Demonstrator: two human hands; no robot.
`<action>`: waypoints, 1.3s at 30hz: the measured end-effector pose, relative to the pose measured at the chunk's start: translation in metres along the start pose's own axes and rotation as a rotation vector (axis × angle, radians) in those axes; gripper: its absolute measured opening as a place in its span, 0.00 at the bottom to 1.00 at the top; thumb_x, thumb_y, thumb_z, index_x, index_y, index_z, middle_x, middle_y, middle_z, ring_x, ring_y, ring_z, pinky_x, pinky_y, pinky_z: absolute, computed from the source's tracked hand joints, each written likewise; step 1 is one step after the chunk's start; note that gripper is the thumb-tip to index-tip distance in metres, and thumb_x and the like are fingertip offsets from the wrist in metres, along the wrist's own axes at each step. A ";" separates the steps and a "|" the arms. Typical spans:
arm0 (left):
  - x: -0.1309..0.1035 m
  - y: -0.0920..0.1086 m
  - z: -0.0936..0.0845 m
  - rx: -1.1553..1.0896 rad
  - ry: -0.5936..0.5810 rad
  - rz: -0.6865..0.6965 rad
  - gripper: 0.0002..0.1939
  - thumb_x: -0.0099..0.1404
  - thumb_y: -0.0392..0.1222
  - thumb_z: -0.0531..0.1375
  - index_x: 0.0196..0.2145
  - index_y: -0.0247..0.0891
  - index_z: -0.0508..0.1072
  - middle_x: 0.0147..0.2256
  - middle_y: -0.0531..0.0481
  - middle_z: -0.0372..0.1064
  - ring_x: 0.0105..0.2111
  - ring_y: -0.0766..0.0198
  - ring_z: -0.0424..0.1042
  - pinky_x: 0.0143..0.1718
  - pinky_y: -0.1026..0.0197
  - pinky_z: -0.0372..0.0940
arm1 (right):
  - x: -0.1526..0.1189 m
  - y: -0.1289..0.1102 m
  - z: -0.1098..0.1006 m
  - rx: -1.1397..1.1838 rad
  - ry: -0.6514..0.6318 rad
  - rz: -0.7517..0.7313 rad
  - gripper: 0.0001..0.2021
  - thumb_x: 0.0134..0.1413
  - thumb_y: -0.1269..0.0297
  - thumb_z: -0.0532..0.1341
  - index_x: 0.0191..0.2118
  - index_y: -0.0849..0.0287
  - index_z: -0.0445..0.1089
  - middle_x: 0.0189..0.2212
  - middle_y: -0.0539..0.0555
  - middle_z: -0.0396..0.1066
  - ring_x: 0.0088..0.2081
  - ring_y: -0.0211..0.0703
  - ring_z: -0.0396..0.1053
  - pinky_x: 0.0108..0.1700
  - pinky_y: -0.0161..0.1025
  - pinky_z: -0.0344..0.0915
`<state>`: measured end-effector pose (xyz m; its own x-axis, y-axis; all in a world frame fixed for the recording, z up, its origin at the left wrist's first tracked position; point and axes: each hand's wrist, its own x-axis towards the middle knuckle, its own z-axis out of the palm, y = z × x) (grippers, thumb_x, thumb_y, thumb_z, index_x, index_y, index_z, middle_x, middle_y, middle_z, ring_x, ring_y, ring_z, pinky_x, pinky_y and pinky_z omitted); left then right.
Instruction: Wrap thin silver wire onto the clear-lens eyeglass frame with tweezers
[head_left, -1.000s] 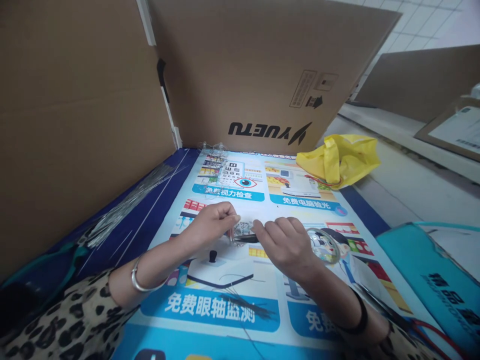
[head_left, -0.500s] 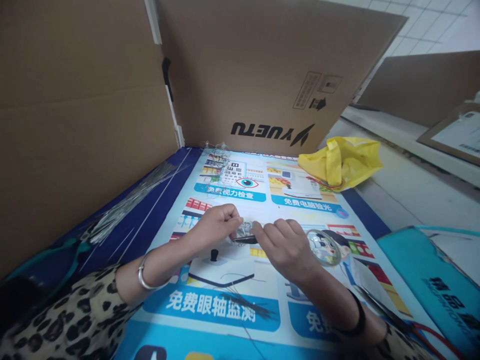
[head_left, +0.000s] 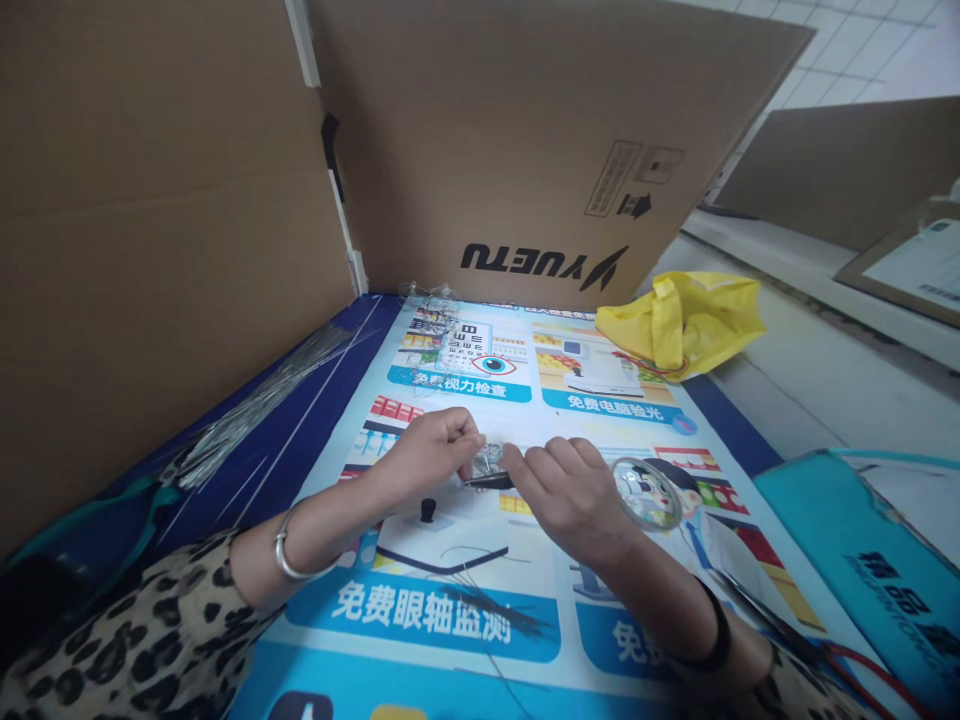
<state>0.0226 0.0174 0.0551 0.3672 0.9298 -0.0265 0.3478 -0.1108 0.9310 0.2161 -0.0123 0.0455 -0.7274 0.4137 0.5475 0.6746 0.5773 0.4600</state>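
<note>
My left hand [head_left: 439, 445] is closed in a pinch at the left end of a small shiny wire piece [head_left: 489, 459]. Facing it from the right, my right hand [head_left: 570, 490] is closed around a small dark pointed tool [head_left: 491, 482]; only its tip shows, so its exact kind is unclear. The tip lies against the lower side of the wire piece, between both hands. Below them, thin cut wires [head_left: 499, 608] are scattered on the printed poster [head_left: 420, 665]. Just right of my right hand lies a clear ring-shaped coil [head_left: 646, 494].
A bundle of straight wires [head_left: 262, 410] and teal-handled pliers [head_left: 142, 500] lie at left. Bent wire pieces [head_left: 435, 320] sit at the back. Cardboard panels [head_left: 525, 130] wall the back and left. At right are a yellow bag [head_left: 682, 325], red-handled scissors [head_left: 795, 635] and a teal packet [head_left: 847, 560].
</note>
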 end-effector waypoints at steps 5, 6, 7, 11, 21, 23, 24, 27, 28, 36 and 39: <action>0.000 -0.001 0.001 -0.017 -0.011 -0.006 0.09 0.59 0.42 0.53 0.24 0.37 0.64 0.17 0.57 0.64 0.17 0.72 0.59 0.21 0.69 0.54 | -0.001 0.000 0.001 -0.001 0.012 -0.009 0.07 0.56 0.71 0.56 0.40 0.62 0.68 0.21 0.49 0.59 0.27 0.38 0.53 0.30 0.41 0.45; 0.000 -0.001 0.001 -0.017 -0.014 -0.007 0.09 0.59 0.42 0.53 0.24 0.37 0.64 0.17 0.57 0.64 0.17 0.72 0.59 0.21 0.69 0.54 | -0.001 0.000 0.001 -0.001 0.011 -0.012 0.07 0.56 0.71 0.56 0.40 0.62 0.68 0.21 0.49 0.60 0.27 0.38 0.53 0.30 0.41 0.45; 0.000 -0.001 0.001 -0.017 -0.015 -0.007 0.09 0.59 0.42 0.53 0.24 0.37 0.64 0.17 0.57 0.64 0.17 0.72 0.59 0.21 0.69 0.54 | -0.001 0.000 0.001 0.000 0.007 -0.014 0.07 0.56 0.71 0.56 0.40 0.62 0.68 0.21 0.49 0.60 0.27 0.38 0.54 0.30 0.41 0.46; -0.001 0.000 0.001 -0.013 -0.010 -0.004 0.09 0.59 0.42 0.53 0.24 0.37 0.64 0.17 0.57 0.63 0.16 0.72 0.58 0.20 0.69 0.53 | 0.000 0.000 0.001 0.014 -0.001 -0.004 0.08 0.56 0.72 0.55 0.41 0.63 0.68 0.22 0.49 0.60 0.27 0.38 0.55 0.31 0.41 0.46; -0.001 0.001 0.001 -0.014 -0.024 -0.016 0.09 0.59 0.42 0.53 0.23 0.37 0.64 0.17 0.57 0.63 0.17 0.71 0.59 0.20 0.69 0.54 | -0.001 0.000 0.001 -0.007 -0.008 -0.007 0.08 0.57 0.71 0.55 0.41 0.62 0.68 0.22 0.49 0.60 0.28 0.39 0.54 0.30 0.42 0.46; -0.001 0.001 0.001 -0.006 -0.023 -0.013 0.09 0.59 0.41 0.53 0.23 0.37 0.64 0.17 0.57 0.63 0.17 0.71 0.59 0.20 0.69 0.54 | -0.001 0.000 0.002 -0.013 -0.006 -0.013 0.08 0.57 0.71 0.55 0.41 0.63 0.68 0.22 0.50 0.60 0.28 0.39 0.54 0.30 0.42 0.46; -0.001 0.001 0.001 0.000 -0.023 -0.012 0.09 0.59 0.41 0.53 0.23 0.37 0.64 0.17 0.57 0.63 0.17 0.71 0.59 0.20 0.69 0.54 | -0.001 0.000 0.002 -0.014 -0.006 -0.014 0.08 0.56 0.71 0.55 0.41 0.63 0.68 0.22 0.50 0.61 0.28 0.39 0.54 0.30 0.42 0.46; -0.001 0.000 0.001 0.017 -0.026 -0.011 0.08 0.60 0.41 0.53 0.24 0.37 0.63 0.17 0.57 0.63 0.17 0.72 0.59 0.20 0.69 0.54 | -0.001 -0.001 0.001 -0.019 -0.008 -0.013 0.08 0.56 0.71 0.56 0.41 0.64 0.68 0.22 0.50 0.61 0.28 0.39 0.54 0.30 0.42 0.45; -0.001 0.000 0.001 0.021 -0.028 -0.009 0.08 0.60 0.41 0.53 0.24 0.37 0.63 0.17 0.57 0.63 0.17 0.72 0.59 0.20 0.69 0.54 | -0.001 -0.001 0.001 -0.022 -0.008 -0.012 0.08 0.56 0.71 0.55 0.41 0.64 0.68 0.22 0.50 0.61 0.28 0.39 0.54 0.30 0.42 0.45; -0.002 -0.001 0.000 0.042 -0.022 0.030 0.09 0.62 0.42 0.52 0.25 0.38 0.63 0.18 0.58 0.63 0.19 0.71 0.61 0.23 0.68 0.56 | -0.002 -0.003 0.003 -0.001 -0.072 0.032 0.08 0.56 0.72 0.54 0.41 0.64 0.68 0.23 0.51 0.63 0.28 0.40 0.55 0.30 0.42 0.46; -0.003 0.001 -0.001 0.148 0.006 0.092 0.09 0.63 0.41 0.51 0.26 0.38 0.63 0.20 0.57 0.64 0.21 0.69 0.64 0.25 0.67 0.57 | -0.001 -0.007 0.004 0.046 -0.143 0.090 0.08 0.56 0.73 0.53 0.38 0.62 0.68 0.24 0.52 0.64 0.28 0.41 0.56 0.31 0.41 0.47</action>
<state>0.0207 0.0147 0.0566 0.3983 0.9153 0.0594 0.4362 -0.2460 0.8655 0.2118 -0.0141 0.0390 -0.6768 0.5594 0.4786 0.7339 0.5635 0.3793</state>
